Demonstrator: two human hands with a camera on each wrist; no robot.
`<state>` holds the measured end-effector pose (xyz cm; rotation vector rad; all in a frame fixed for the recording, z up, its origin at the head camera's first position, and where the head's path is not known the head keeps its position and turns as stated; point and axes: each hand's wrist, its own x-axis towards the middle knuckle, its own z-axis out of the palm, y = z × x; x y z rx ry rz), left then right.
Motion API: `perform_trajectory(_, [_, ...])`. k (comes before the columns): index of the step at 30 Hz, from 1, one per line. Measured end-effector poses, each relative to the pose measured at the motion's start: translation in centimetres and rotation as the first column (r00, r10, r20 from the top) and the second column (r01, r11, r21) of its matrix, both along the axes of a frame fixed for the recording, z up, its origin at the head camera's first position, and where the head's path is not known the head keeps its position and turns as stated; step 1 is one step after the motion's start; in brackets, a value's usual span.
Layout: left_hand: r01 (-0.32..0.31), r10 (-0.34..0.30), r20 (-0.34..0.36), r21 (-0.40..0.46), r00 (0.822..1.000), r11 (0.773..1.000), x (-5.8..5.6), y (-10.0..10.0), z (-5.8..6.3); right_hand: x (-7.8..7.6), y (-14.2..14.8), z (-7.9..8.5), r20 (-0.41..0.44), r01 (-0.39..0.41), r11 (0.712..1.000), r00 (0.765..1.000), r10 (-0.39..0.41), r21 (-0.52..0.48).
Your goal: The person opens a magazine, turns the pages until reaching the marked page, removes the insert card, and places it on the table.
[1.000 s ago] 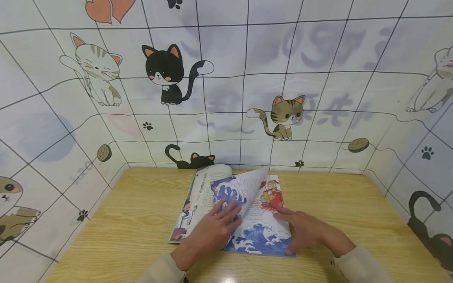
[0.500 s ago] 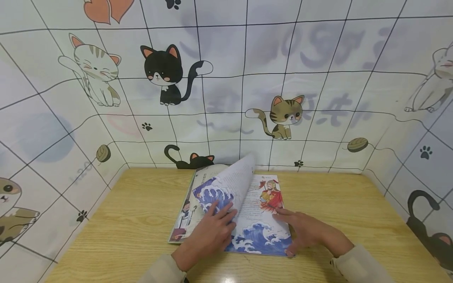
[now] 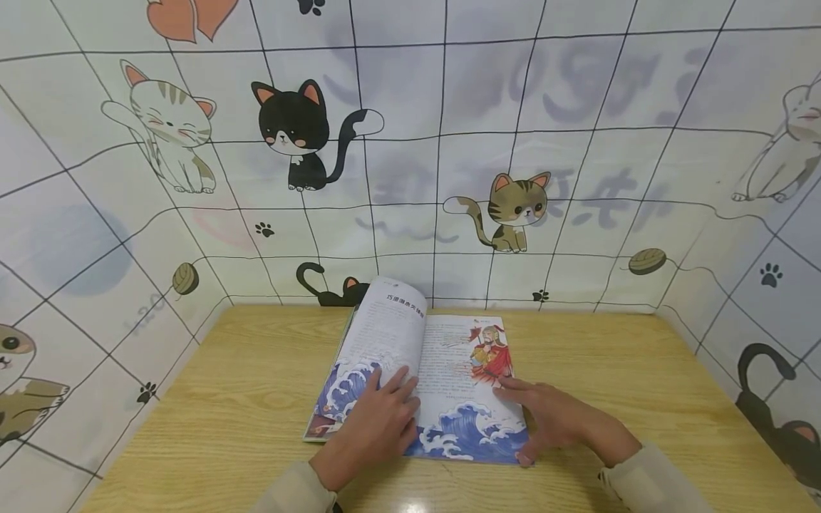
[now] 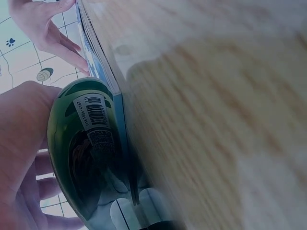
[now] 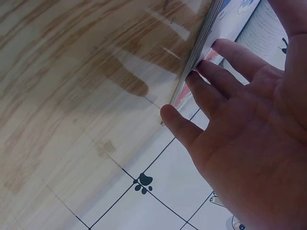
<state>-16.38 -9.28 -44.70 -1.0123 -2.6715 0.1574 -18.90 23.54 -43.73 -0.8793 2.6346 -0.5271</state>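
An open magazine (image 3: 449, 377) lies on the table in the head view. Blue waves run along the bottom of its pages, and a red-robed figure is printed on the right page. My left hand (image 3: 385, 417) rests on the lower left page near the fold, fingers spread. My right hand (image 3: 554, 413) touches the right edge, its thumb by the lower right corner. The left wrist view shows the magazine's green cover (image 4: 86, 110) with a barcode, the left hand beyond it. In the right wrist view, extended fingertips touch the page edges.
The wood-grain table (image 3: 244, 399) surrounds the magazine. Behind and beside it stand white walls (image 3: 410, 171) with a black grid, cartoon cats and paw prints. The magazine's left page reaches close to the back wall.
The raised wave-printed page has swung over from right to left and now lies on the left side, curved near its top. My left hand shifted slightly left; my right hand stayed nearly still.
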Motion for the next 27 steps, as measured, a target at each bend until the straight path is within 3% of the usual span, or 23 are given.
perform_trajectory(11, [-0.071, 0.068, 0.111, 0.025, 0.992, 0.997, -0.05, -0.01, -0.02, -0.11, 0.13, -0.17, 0.004, 0.007, 1.0, 1.0, -0.007, -0.008])
perform_trajectory(27, [-0.086, 0.077, 0.157, 0.049, 0.985, 0.995, -0.14, -0.16, 0.04, -0.38, 0.23, -0.09, 0.012, -0.013, 1.0, 1.0, 0.013, -0.019])
